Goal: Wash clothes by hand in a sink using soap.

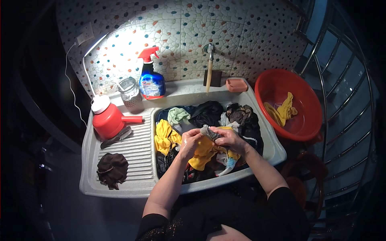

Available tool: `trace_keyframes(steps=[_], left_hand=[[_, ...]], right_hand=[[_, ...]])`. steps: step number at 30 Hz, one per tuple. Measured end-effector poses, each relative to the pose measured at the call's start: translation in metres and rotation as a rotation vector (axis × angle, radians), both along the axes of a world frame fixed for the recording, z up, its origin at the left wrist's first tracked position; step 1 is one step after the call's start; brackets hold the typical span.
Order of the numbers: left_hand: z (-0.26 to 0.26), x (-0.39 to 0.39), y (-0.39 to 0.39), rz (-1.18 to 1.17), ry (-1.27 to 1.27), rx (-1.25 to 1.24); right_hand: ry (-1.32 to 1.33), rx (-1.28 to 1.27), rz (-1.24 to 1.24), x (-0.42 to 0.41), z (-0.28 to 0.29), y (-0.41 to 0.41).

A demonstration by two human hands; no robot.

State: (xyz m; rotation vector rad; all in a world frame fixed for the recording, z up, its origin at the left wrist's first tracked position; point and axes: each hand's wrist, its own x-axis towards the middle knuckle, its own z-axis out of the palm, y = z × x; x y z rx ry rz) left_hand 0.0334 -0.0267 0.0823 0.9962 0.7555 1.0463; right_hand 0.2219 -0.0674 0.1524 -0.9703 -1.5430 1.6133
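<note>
Between my two hands, above the laundry sink's basin, is a small wet grey cloth [211, 133], perhaps a sock. My left hand [191, 143] pinches its left end, and my right hand [228, 140] grips the other side. Beneath them the basin is full of wet clothes: a yellow garment [202, 153] directly below, another yellow cloth [164, 137] at the left, a pale green cloth [178, 116], and black garments [207, 114] towards the back. A dark brown cloth [112, 171] lies crumpled on the ribbed washboard [139, 150] left of the basin.
On the sink's left stand a red plastic scoop [108, 122], a scrub brush [116, 137], a glass jar [130, 92] and a blue spray bottle [153, 82]. A tap [210, 51] with a hose and a soap dish [236, 85] are behind. Right, a red basin [307, 120] holds yellow cloth.
</note>
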Motion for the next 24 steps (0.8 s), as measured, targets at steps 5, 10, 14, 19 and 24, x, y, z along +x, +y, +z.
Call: trace_keyframes(steps=[5,10,14,19,24], left_hand=[[0.008,-0.004,0.002,-0.097,-0.181,-0.042],[-0.002,-0.008,0.01,-0.24,-0.556,-0.163],[-0.005,-0.014,0.013,-0.273,-0.022,0.018],[-0.021,-0.008,0.003,-0.304,0.579,0.271],[-0.02,0.004,-0.002,-0.362,0.954,0.265]], right_hand=[[0.265,-0.148,0.126,-0.005,0.0,-0.005],[0.217,-0.144,0.126,-0.001,-0.001,-0.007],[0.276,0.004,-0.009,0.014,0.017,-0.005],[0.803,0.018,-0.108,0.056,0.027,0.008],[0.935,0.161,-0.273,0.093,0.027,0.022]])
